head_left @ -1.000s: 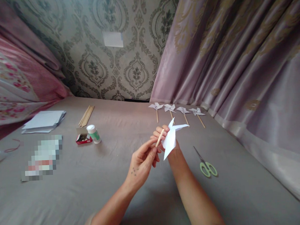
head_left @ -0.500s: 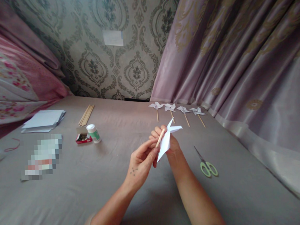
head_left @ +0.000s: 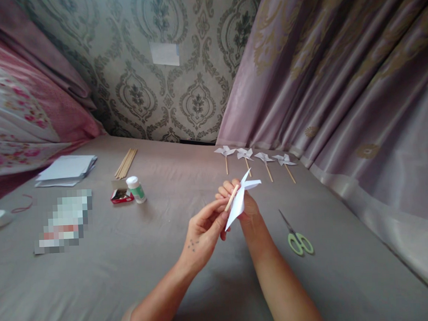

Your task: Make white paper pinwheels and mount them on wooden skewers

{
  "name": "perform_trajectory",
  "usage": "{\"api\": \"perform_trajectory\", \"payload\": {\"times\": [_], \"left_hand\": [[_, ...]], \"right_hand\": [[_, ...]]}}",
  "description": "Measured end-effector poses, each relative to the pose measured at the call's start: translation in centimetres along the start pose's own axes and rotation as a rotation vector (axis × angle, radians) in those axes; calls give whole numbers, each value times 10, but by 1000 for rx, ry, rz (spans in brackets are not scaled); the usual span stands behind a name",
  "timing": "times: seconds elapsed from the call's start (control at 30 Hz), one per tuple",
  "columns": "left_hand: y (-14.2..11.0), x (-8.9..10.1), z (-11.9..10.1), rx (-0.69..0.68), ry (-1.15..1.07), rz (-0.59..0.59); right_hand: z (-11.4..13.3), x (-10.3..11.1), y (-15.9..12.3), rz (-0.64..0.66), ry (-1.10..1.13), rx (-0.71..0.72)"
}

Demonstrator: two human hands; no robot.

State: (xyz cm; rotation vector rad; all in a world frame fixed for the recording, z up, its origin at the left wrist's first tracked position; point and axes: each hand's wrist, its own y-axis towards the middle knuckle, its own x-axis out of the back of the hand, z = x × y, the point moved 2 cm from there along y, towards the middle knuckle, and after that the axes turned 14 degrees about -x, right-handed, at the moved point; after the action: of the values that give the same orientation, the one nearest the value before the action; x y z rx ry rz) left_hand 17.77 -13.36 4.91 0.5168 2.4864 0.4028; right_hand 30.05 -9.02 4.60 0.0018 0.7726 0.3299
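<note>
While the left hand (head_left: 199,234) pinches a stick (head_left: 231,198) beside the paper pinwheel (head_left: 238,204) (right hand (head_left: 250,208) curled, hold unclear), aligning them calls for steadiness.

Pinwheels (head_left: 244,154): 5 (counting the held one) | scissors (head_left: 296,238): 1 | bottle (head_left: 136,190): 1 | box (head_left: 122,199): 1

Left forearm (head_left: 163,295) enters at bottom centre-left, angled up and right; left hand (head_left: 203,229) at frame centre, thumb and fingers pinched, dark marks near wrist; right forearm (head_left: 281,276) rises from lower right; right hand (head_left: 250,206) partly hidden, visible fingers (head_left: 226,187) curled.
</note>
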Motion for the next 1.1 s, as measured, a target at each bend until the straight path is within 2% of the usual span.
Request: {"api": "perform_trajectory", "payload": {"times": [0.37, 0.83, 1.1], "left_hand": [[-1, 3, 1, 2, -17, 13], [1, 4, -7, 11, 31, -49], [2, 5, -10, -36, 88, 1]], "right_hand": [[0, 0, -1, -15, -20, 11], [7, -6, -5, -4, -175, 77], [11, -7, -11, -70, -237, 82]]}}
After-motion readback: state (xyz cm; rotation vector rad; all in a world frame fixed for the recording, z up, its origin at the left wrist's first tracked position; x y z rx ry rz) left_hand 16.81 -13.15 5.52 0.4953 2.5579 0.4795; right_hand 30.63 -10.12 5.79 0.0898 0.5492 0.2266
